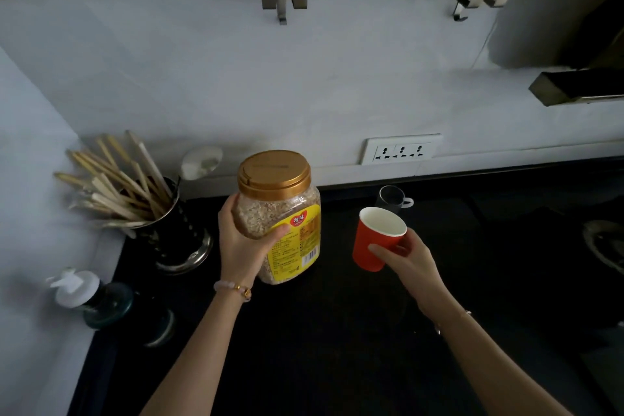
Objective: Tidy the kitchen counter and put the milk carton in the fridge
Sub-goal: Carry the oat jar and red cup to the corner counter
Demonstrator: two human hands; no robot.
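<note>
A clear plastic oats jar with a gold lid and a yellow label stands on the black counter near the wall. My left hand grips its left side, thumb across the front. My right hand holds a red paper cup, white inside and tilted toward me, just right of the jar. No milk carton is in view.
A metal holder full of wooden chopsticks stands at the back left. A pump bottle sits by the left wall. A clear glass mug stands behind the cup. A wall socket is above the counter, a sink edge at right.
</note>
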